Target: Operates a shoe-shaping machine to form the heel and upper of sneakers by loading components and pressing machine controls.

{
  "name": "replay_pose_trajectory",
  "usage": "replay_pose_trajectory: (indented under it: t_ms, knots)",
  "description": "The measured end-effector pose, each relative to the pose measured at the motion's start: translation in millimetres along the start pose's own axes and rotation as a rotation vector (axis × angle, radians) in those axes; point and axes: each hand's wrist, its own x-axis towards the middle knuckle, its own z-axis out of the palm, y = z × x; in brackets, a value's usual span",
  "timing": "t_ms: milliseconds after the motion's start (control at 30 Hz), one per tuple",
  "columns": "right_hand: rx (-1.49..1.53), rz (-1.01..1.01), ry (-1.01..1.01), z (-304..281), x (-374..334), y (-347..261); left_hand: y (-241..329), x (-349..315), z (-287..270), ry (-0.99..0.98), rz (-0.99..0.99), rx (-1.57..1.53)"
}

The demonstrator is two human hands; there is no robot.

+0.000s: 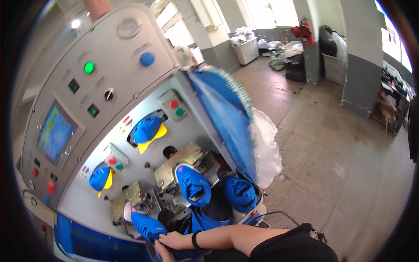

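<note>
A blue shoe [147, 226] with a pale toe sits low in the machine, its toe end against the left metal clamp unit [131, 198]. At its near end my right hand [175, 240], with a black band on the wrist, has its fingers closed on the blue material. My left hand [163, 252] is closed on the same end, right beside it and partly cut off by the lower edge. Another blue shoe [194, 185] sits toe up at the right clamp unit [179, 163]. A third blue shoe [239, 193] rests to the right, next to more blue material.
The machine's grey control panel [100, 102] carries a screen [56, 133], buttons and a green lamp [89, 67]. Two blue-and-yellow pieces [147, 130] stick out of its back wall. A blue side panel with plastic sheeting [266, 148] hangs at the right. Bins and bags stand far off.
</note>
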Motion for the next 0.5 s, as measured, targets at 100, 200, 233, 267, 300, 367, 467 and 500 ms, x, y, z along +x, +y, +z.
replay_pose_trajectory:
  t_ms: [100,200,233,267,300,367,467,500]
  knots:
    - [-0.104,0.034,0.145,-32.0,-32.7,3.4,18.8,-53.1,66.0,0.073,0.360,0.359]
    - [-0.187,-0.145,0.249,-77.7,-33.1,10.5,54.0,-81.8,109.0,-0.033,0.329,0.260]
    - [-0.190,-0.170,0.233,-96.2,-36.3,8.7,67.5,-97.3,126.7,0.015,0.358,0.264]
    - [-0.185,-0.177,0.278,-111.7,-41.8,6.3,66.3,-97.5,128.3,-0.047,0.371,0.198]
    - [-0.186,-0.184,0.320,-121.2,-48.8,6.3,59.3,-94.5,128.4,-0.113,0.386,0.124]
    - [-0.204,-0.199,0.387,-143.7,-71.8,4.6,81.3,-123.8,156.9,-0.266,0.347,0.115]
    - [-0.254,-0.186,0.388,-175.4,-114.3,2.2,77.3,-143.9,173.3,-0.541,0.319,0.146]
    - [-0.286,-0.188,0.394,-185.6,-132.6,1.2,76.3,-155.2,179.3,-0.619,0.309,0.178]
